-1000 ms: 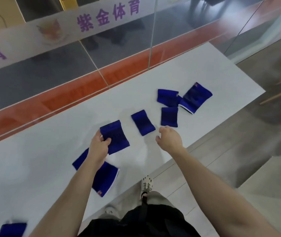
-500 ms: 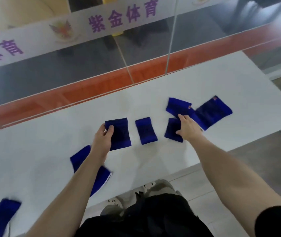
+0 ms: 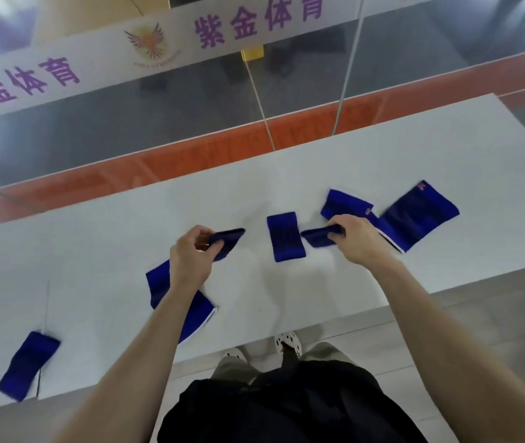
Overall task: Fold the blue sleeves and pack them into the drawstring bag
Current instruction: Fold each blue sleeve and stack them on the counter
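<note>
The left hand (image 3: 191, 260) pinches a folded blue sleeve, the left sleeve (image 3: 227, 243), between thumb and curled fingers and holds it above the worktop (image 3: 95, 251), its long axis running from near-left to far-right and its free end pointing right. The right hand (image 3: 355, 239) grips the right sleeve (image 3: 318, 236) in the same way, its long axis almost left to right and its free end pointing left. Between the two hands the middle sleeve (image 3: 285, 236) lies flat and folded, its long axis near to far. Just beyond the right hand lies the far sleeve (image 3: 347, 204), whose right end meets the big sleeve (image 3: 419, 215); that one is spread flat and slants from near-left to far-right, with a red tag at its far corner. The near sleeve (image 3: 159, 282) lies partly hidden under the left forearm, and the corner sleeve (image 3: 28, 364), blurred, sits well to the left by the near edge. The worktop is white and long. Beyond it stands a glass wall (image 3: 191, 107) bearing a pale banner (image 3: 95, 68) with purple characters, with an orange floor stripe (image 3: 223, 148) behind. The person's spotted shoes (image 3: 288, 342) show below the near edge.
</note>
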A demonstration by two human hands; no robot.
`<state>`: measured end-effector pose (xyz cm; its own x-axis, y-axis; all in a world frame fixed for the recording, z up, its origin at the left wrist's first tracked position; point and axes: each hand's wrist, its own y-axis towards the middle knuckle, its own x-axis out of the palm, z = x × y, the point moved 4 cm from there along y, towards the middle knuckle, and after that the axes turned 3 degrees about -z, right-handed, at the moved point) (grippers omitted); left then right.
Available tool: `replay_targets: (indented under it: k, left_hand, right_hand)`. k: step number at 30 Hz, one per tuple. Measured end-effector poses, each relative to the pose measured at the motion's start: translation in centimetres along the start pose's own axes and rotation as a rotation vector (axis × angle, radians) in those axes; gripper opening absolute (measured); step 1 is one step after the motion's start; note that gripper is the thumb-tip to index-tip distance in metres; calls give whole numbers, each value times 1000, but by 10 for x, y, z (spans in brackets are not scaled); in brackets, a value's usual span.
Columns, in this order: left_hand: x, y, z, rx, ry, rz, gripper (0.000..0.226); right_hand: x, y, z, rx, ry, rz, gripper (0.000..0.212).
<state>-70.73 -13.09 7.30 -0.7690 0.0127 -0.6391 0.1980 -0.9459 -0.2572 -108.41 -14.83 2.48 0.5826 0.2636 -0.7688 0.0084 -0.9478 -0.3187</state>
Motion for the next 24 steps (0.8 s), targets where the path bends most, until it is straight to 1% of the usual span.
replay_targets:
  k: [2, 5, 7, 11, 17, 20, 24]
  left_hand:
    - [-2, 4, 0, -36, -49, -13, 15]
    - [0, 9, 5, -86, -198, -58, 25]
    - [3, 11, 11, -92, -269, -72, 27]
    - [15, 12, 34, -29, -282, -158, 25]
    - [35, 6, 60, 52, -275, -349, 25]
    - [42, 2, 67, 59, -320, -436, 28]
    - [42, 1, 65, 55, -373, -449, 32]
  right_hand:
    - [-8, -11, -22, 11, 187, -16, 12]
    - [-20, -20, -49, 18, 480, -16, 21]
    - [-25, -24, -60, 7, 577, -11, 18]
    - [-32, -29, -72, -23, 580, -8, 12]
    - [-27, -30, -101, -105, 503, -95, 9]
    - [-18, -22, -110, -72, 488, -29, 9]
    - [-13, -18, -112, 4, 516, 48, 17]
